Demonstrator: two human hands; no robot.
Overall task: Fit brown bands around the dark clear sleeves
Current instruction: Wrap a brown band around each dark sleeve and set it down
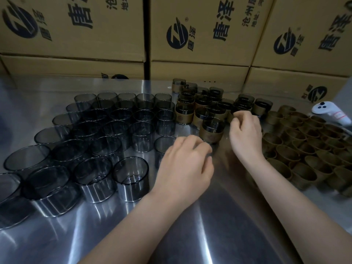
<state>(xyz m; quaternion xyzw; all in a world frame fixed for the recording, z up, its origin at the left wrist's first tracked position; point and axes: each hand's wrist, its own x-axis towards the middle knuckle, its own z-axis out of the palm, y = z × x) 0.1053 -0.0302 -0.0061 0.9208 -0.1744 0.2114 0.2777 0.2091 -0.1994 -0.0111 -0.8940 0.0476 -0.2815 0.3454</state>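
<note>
Several dark clear sleeves [131,176] stand in rows on the left of the steel table [171,235]. Several loose brown bands [285,155] are bunched on the right. At the back middle stand several sleeves wearing brown bands; the nearest banded sleeve [211,129] stands between my hands. My left hand [185,166] hovers just in front of it, fingers loosely curled, holding nothing I can see. My right hand [245,130] is to the right of that sleeve, fingers curled, with nothing visible in it.
Stacked cardboard boxes [200,35] with printed logos wall off the back of the table. A white handheld controller [329,113] lies at the far right beyond the bands. One bare sleeve [163,143] stands close to my left hand's knuckles.
</note>
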